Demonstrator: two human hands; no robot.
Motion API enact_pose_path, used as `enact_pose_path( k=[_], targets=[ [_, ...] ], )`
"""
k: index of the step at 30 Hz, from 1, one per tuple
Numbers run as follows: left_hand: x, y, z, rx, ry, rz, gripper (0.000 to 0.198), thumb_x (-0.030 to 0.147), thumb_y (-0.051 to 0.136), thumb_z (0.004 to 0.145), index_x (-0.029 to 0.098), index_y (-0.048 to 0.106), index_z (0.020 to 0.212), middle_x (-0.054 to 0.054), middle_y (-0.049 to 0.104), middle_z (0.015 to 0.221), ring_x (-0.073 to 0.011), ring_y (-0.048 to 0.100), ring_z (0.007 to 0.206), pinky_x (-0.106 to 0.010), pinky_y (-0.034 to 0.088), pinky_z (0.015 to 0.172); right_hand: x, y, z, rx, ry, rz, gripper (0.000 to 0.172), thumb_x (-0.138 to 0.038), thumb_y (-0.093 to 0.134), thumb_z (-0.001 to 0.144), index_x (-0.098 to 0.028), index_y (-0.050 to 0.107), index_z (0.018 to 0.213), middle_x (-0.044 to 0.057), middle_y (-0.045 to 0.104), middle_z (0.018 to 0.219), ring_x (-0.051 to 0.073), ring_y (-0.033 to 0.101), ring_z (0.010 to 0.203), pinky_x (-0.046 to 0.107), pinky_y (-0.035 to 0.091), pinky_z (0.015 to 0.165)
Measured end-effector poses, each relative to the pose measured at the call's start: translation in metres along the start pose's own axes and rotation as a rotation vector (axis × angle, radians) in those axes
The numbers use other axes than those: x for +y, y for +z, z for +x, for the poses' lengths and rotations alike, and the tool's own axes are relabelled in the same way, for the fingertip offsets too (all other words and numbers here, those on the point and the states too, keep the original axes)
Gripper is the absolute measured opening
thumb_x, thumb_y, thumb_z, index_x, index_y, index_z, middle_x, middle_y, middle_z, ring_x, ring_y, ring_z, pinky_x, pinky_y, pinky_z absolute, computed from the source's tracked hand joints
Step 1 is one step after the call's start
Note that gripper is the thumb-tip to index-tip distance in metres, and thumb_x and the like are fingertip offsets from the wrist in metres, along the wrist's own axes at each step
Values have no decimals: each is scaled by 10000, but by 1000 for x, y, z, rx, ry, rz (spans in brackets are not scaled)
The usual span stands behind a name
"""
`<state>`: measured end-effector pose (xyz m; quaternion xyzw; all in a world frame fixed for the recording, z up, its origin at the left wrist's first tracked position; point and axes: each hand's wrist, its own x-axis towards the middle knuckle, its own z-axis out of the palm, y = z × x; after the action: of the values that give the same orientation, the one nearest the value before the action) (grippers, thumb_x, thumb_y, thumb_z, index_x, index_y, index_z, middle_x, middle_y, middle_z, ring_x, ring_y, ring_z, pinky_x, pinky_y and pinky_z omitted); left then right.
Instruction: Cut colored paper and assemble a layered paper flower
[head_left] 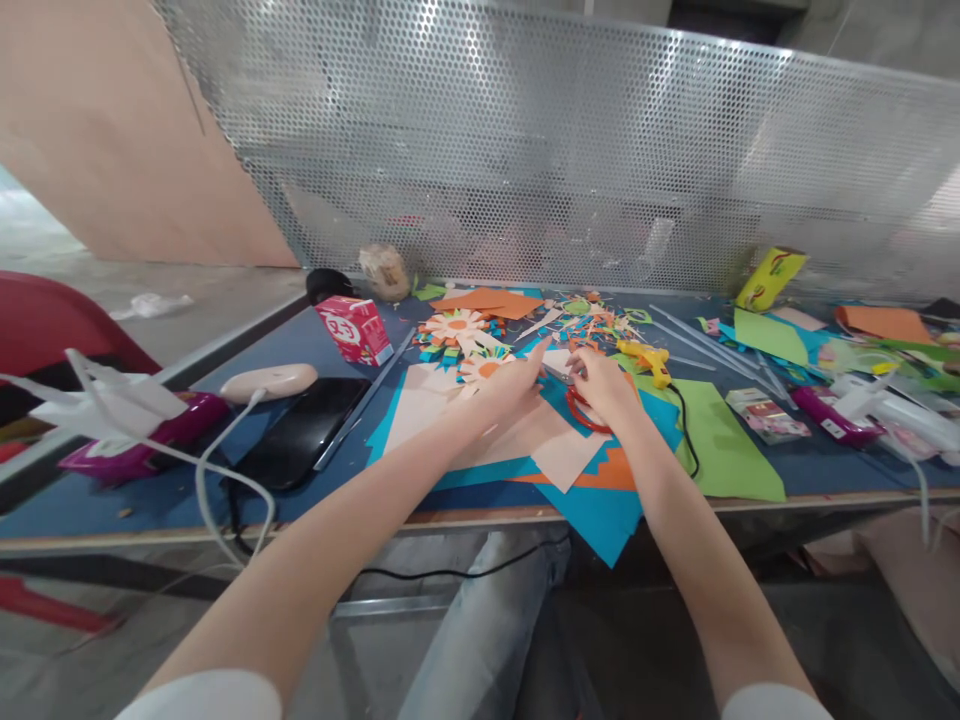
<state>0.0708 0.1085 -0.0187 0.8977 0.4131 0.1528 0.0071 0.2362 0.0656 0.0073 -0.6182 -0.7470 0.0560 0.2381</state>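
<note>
Over layered craft paper [574,455], the right hand [598,382] is resting curled at red-handled scissors [580,412], grip unclear; the left hand [523,373] is pointing its index finger forward, hold also unclear. Scissors are lying between, right hand nearer, long axis apparently slanting forward-left. Outward, paper daisies [486,369] are lying left, a yellow glue gun [645,357] right.

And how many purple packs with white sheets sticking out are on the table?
2. One purple pack is at the far left; the other is at the right, beside a small box. More may be hidden under clutter.
</note>
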Motion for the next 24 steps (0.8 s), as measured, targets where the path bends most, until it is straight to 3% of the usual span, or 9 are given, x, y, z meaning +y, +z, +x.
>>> enact_pose_path(
  k=[4,7,9,11,15,18,21,24],
  targets=[
    [8,6,13,-65,-40,156,741,55,355,787,151,-10,1423,-80,670,841,-163,649,742,-228,450,628,10,7,2,-31,13,45,267,-61,480,744,-189,575,960,41,684,886,150,622,827,248,450,741],
    [15,3,8,-72,37,289,662,62,321,808,146,90,1423,-127,665,877,-196,650,768,-261,456,627,10,8,1,-31,15,66,221,-84,509,734,-180,583,918,53,683,868,170,626,812,263,456,718],
    [18,2,1,-46,68,255,644,72,334,810,152,135,1417,-134,663,889,-200,649,788,-262,457,634,9,8,0,-13,21,100,180,-100,523,738,-163,585,894,73,679,865,182,626,815,271,460,699],
    [20,2,-5,-3,37,64,674,88,376,795,161,124,1416,-108,668,855,-176,647,736,-242,454,612,7,8,-1,-7,22,139,184,-77,528,728,-152,583,887,72,678,848,172,628,806,261,463,691],
    [16,2,-9,80,9,-690,809,154,526,713,166,100,1401,-49,671,811,-154,639,731,-241,480,614,1,6,-2,-6,-31,251,204,-42,520,725,-159,579,880,28,670,836,108,623,776,208,466,721],
    [11,-2,-5,170,-147,-1120,758,199,559,709,151,177,1362,-53,675,803,-168,649,785,-293,509,667,-5,4,-3,82,-70,416,150,-70,520,732,-168,577,830,17,654,819,106,610,775,223,473,742],
    [9,-9,-5,157,-249,-1350,699,243,574,729,179,229,1333,-112,667,1001,-185,653,869,-324,523,704,-8,5,-3,163,-52,546,141,-71,512,715,-179,562,790,4,635,802,111,603,801,239,478,768],
    [14,-14,-9,174,-183,-1385,659,283,548,768,188,235,1339,-150,615,1144,-203,634,946,-345,523,740,-9,7,-3,173,36,750,98,-116,537,701,-190,522,764,-7,611,777,117,607,777,248,503,723]
  ],
)
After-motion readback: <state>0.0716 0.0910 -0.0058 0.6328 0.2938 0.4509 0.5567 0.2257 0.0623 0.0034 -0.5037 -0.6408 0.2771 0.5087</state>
